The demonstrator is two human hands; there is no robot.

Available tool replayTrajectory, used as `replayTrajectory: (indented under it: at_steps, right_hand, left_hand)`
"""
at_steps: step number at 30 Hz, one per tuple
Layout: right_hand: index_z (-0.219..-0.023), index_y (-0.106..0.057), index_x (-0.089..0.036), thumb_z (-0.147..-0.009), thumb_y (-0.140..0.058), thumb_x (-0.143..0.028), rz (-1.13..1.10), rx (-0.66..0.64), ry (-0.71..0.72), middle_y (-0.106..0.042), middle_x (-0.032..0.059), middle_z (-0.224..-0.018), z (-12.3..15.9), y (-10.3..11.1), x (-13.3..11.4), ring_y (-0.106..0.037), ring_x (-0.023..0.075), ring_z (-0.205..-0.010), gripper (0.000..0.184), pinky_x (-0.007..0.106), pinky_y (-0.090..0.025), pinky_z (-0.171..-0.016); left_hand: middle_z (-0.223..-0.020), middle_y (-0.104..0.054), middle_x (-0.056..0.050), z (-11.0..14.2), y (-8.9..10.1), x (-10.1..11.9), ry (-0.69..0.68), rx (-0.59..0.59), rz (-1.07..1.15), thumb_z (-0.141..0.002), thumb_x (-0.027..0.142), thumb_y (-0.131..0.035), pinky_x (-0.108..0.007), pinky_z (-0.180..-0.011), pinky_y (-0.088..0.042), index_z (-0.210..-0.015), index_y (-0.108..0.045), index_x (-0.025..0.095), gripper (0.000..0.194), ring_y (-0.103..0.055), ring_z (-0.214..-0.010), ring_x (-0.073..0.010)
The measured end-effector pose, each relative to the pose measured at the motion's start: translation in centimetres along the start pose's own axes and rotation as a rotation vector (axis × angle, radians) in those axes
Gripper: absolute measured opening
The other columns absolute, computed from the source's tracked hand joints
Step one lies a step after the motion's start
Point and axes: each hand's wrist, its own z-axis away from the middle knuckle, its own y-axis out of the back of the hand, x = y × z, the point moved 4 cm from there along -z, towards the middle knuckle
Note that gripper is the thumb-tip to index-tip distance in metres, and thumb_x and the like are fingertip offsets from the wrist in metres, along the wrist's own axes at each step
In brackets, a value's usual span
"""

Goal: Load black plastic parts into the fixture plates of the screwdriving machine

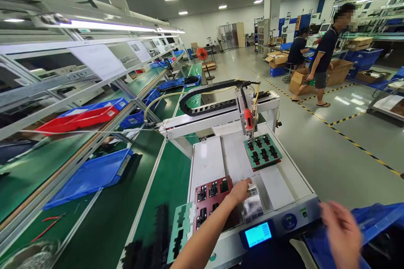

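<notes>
My left hand (242, 190) reaches over the machine bed, its fingers curled at the upper edge of a shiny silver metal container (252, 205). What the fingertips hold, if anything, is hidden. Left of that hand lies a dark red fixture plate (211, 191) with black parts in several of its cutouts; my forearm covers part of it. A green cutout plate (181, 229) is at its left side. My right hand (342, 230), smeared by motion, is at the lower right above a blue bin (375, 220). Its fingers look bent, but their grip is unclear.
A gantry with a red screwdriver head (248, 119) stands over a second fixture (262, 151) holding black parts. The machine's front panel has a lit display (258, 234). Blue trays (91, 176) and red-handled pliers (49, 223) lie left. A person (325, 54) walks at the right.
</notes>
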Motion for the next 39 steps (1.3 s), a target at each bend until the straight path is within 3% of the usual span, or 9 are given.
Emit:
replayTrajectory:
  at_steps: [3,4,8,11,14,20,23,32,39]
  right_hand:
    - [-0.12,-0.074,-0.024,-0.09,-0.073,-0.048,0.11,-0.666,0.188,-0.074,0.012,-0.118,1.6,-10.3,0.1,-0.07,0.0255,-0.09,0.038,0.037,-0.06,-0.075]
    - [-0.125,-0.072,-0.026,-0.091,-0.072,-0.044,0.131,-0.799,0.243,-0.072,0.0109,-0.126,2.1,-13.2,0.3,-0.07,0.0249,-0.095,0.039,0.037,-0.059,-0.079]
    - [-0.099,-0.077,-0.023,-0.096,-0.065,-0.039,0.158,-0.941,0.355,-0.073,0.0044,-0.094,2.4,-19.2,1.6,-0.067,0.0222,-0.083,0.02,0.036,-0.055,-0.08]
    - [-0.092,-0.074,-0.021,-0.102,-0.056,-0.041,0.14,-0.937,0.365,-0.07,0.0031,-0.083,2.2,-19.8,2.5,-0.065,0.0215,-0.077,0.029,0.034,-0.052,-0.073]
    - [-0.092,-0.071,-0.02,-0.106,-0.049,-0.043,0.127,-0.919,0.379,-0.07,0.0043,-0.084,2.2,-19.6,2.9,-0.066,0.0219,-0.079,0.035,0.033,-0.051,-0.072]
    - [-0.09,-0.073,-0.021,-0.108,-0.048,-0.044,0.131,-0.84,0.452,-0.069,0.0061,-0.081,2.0,-19.5,2.4,-0.065,0.0231,-0.077,0.038,0.036,-0.054,-0.073]
    - [-0.109,-0.077,-0.024,-0.107,-0.051,-0.042,0.113,-0.822,0.507,-0.074,0.0099,-0.1,1.8,-19.1,1.6,-0.069,0.0265,-0.094,0.031,0.042,-0.057,-0.086]
    - [-0.11,-0.076,-0.024,-0.104,-0.059,-0.039,0.117,-0.767,0.531,-0.069,0.0145,-0.12,1.7,-18.4,0.6,-0.065,0.0325,-0.116,0.024,0.052,-0.058,-0.099]
    - [-0.098,-0.079,-0.031,-0.099,-0.064,-0.029,0.068,-0.882,0.692,-0.072,0.0084,-0.113,3.1,-18.0,-1.6,-0.063,0.0316,-0.114,0.015,0.054,-0.054,-0.102]
  left_hand:
    - [-0.108,-0.08,-0.004,2.6,1.2,0.7,-0.15,0.037,0.123,-0.084,0.015,-0.075,-0.03,-0.087,-0.055,-0.124,-0.07,0.023,0.041,-0.075,-0.097,-0.0222]
    - [-0.109,-0.08,-0.002,3.4,1.4,0.9,-0.188,0.049,0.153,-0.087,0.015,-0.07,-0.028,-0.088,-0.054,-0.122,-0.072,0.024,0.036,-0.074,-0.098,-0.021]
    - [-0.111,-0.08,-0.005,5.5,1.3,1.4,-0.27,0.21,0.371,-0.09,0.014,-0.063,-0.031,-0.093,-0.053,-0.114,-0.079,0.024,0.03,-0.073,-0.104,-0.0226]
    - [-0.098,-0.079,-0.009,6.0,0.8,0.5,-0.197,0.489,0.619,-0.086,0.022,-0.073,-0.034,-0.084,-0.053,-0.097,-0.082,0.02,0.014,-0.073,-0.093,-0.0253]
    - [-0.087,-0.077,-0.009,5.9,-0.2,-0.1,-0.103,0.63,0.699,-0.09,0.032,-0.073,-0.033,-0.078,-0.052,-0.088,-0.08,0.017,0.017,-0.071,-0.084,-0.0246]
    - [-0.085,-0.077,-0.008,6.0,-0.2,0.2,-0.104,0.695,0.732,-0.095,0.046,-0.069,-0.033,-0.077,-0.05,-0.087,-0.08,0.018,0.031,-0.07,-0.083,-0.0237]
    - [-0.085,-0.077,-0.009,6.1,0.0,0.4,-0.143,0.691,0.735,-0.096,0.051,-0.067,-0.031,-0.075,-0.05,-0.093,-0.082,0.019,0.036,-0.069,-0.082,-0.0234]
    - [-0.082,-0.073,-0.009,7.5,0.7,0.6,-0.229,0.739,0.705,-0.099,0.05,-0.063,-0.03,-0.07,-0.049,-0.098,-0.084,0.02,0.037,-0.065,-0.076,-0.0213]
    - [-0.087,-0.071,-0.009,7.9,0.7,0.5,-0.236,0.74,0.647,-0.103,0.044,-0.058,-0.03,-0.073,-0.049,-0.106,-0.083,0.02,0.035,-0.066,-0.081,-0.0217]
